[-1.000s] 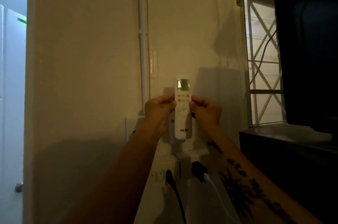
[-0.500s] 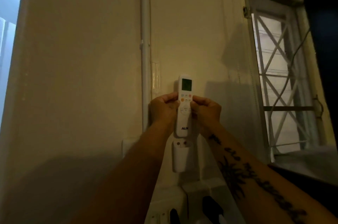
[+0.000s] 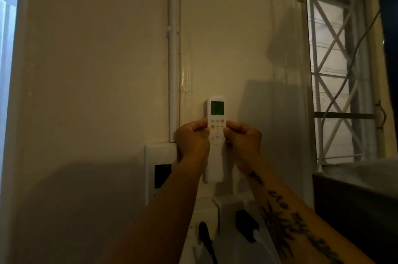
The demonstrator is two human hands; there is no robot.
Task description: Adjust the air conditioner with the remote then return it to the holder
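A white air-conditioner remote (image 3: 217, 113) with a lit green screen stands upright against the wall. Its lower end sits in the white wall holder (image 3: 213, 170), which hides the bottom of the remote. My left hand (image 3: 193, 141) pinches the remote's left edge at the button area. From the other side, my right hand (image 3: 243, 141) pinches the right edge at the same height. The air conditioner itself is out of view.
A white conduit pipe (image 3: 174, 59) runs down the wall to a white wall box (image 3: 160, 166). Black plugs (image 3: 247, 225) sit in outlets below the holder. A barred window (image 3: 336, 74) and dark furniture (image 3: 355, 203) are at the right.
Half a second ago the remote was held above the holder with its lower end free. Now it has come down and its lower end is inside the holder. Both hands keep their grip.
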